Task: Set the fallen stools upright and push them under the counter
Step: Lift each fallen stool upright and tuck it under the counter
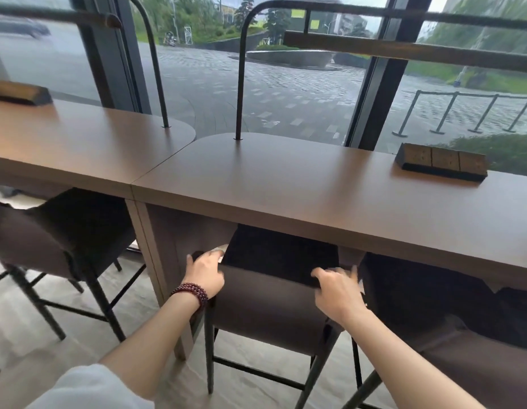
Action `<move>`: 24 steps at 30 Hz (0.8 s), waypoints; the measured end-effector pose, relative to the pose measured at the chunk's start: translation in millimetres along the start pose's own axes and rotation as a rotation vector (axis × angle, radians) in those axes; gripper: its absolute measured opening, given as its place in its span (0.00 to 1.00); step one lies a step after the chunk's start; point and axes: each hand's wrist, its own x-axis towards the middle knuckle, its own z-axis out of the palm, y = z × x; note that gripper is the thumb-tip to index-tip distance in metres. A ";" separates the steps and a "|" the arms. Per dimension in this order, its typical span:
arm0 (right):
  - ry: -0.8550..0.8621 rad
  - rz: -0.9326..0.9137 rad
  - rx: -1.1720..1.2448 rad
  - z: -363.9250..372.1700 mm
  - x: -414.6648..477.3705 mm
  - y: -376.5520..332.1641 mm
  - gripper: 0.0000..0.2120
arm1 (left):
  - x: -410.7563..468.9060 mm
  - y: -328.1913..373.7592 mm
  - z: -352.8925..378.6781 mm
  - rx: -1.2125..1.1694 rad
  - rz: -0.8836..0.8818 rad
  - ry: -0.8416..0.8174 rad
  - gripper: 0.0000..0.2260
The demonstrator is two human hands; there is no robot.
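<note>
A dark brown upholstered stool (265,308) stands upright in front of me, its seat partly under the brown counter (285,184). My left hand (204,273), with a red bead bracelet on the wrist, grips the left end of the stool's low backrest. My right hand (337,290) rests on the right end of that backrest, fingers curled over the top edge. A second stool (70,237) stands upright to the left, angled and half under the counter. A third stool (451,329) stands upright on the right, its seat tucked under the counter.
Two wooden socket blocks lie on the counter, one at the right (442,165) and one at the far left (20,93). Thin black metal posts (240,84) rise from the counter top. A counter leg panel (165,261) stands just left of my left hand. Large windows lie beyond.
</note>
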 end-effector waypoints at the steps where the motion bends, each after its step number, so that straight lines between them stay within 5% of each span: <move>1: 0.041 -0.033 0.032 -1.5 1.9 -9.1 0.19 | -5.0 -0.3 -5.0 -0.020 -0.047 0.032 0.23; 6: 0.165 -0.245 0.221 -7.1 13.6 -76.5 0.19 | -30.2 -22.0 -35.4 -0.152 -0.203 0.144 0.20; 13: 0.130 -0.491 0.392 -6.7 11.6 -194.2 0.17 | -77.6 -102.2 -79.1 -0.348 -0.310 0.268 0.21; 24: 0.075 -0.550 0.459 1.6 -5.3 -422.4 0.19 | -131.0 -305.0 -174.9 -0.370 -0.422 0.346 0.20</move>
